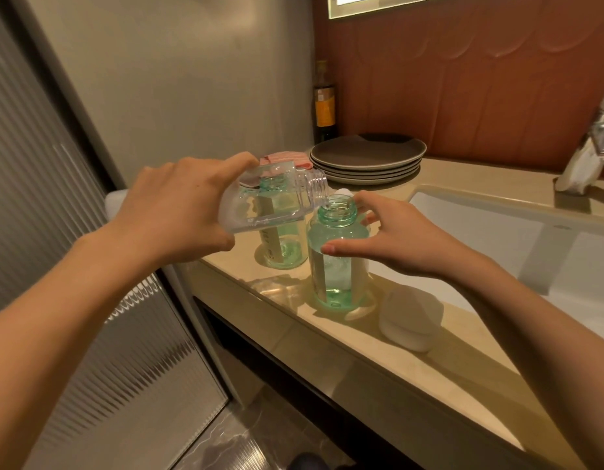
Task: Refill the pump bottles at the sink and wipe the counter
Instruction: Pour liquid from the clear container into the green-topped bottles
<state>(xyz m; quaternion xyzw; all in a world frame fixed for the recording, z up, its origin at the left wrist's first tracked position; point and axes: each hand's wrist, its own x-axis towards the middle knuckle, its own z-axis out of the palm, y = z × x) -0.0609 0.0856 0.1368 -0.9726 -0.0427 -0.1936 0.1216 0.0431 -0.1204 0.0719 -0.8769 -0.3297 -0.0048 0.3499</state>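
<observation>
L hand (178,208) fingers grip tilted clear bottle (280,195), mouth over green bottle (331,262), R hand (399,239) fingers round it

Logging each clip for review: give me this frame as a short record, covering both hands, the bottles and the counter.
left grip: holds clear bottle, tilted, mouth at the near green bottle neck
right grip: thumb and fingers around near green bottle
near green bottle: upright on counter, uncapped
far green bottle: upright on counter, behind the near one
also on counter: stacked plates, pink cloth, white round object
</observation>
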